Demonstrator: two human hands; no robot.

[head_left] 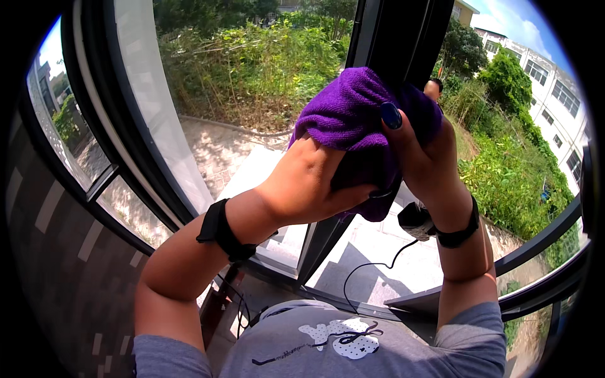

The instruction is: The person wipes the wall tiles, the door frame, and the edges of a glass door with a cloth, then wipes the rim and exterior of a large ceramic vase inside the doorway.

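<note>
A bunched purple cloth (pixel 347 108) is held up between both my hands, in front of a dark door or window frame (pixel 390 42). My left hand (pixel 307 179) grips the cloth from below left, its fingers hidden beneath the folds and its thumb lying along the lower edge. On the right side, my right hand (pixel 420 141) pinches the cloth with the thumb in front, and one fingertip shows behind at the top. Whether the cloth touches the frame cannot be told from here. Each wrist wears a black strap (pixel 224 231).
A tall glass pane (pixel 255 71) stands ahead on the left, with a white panel (pixel 151 94) beside it. A black cable (pixel 350 274) hangs from a small dark device (pixel 415 219) by my right wrist. Low down runs a dark sill (pixel 326 297). Outside are paving, bushes and a white building (pixel 543 80).
</note>
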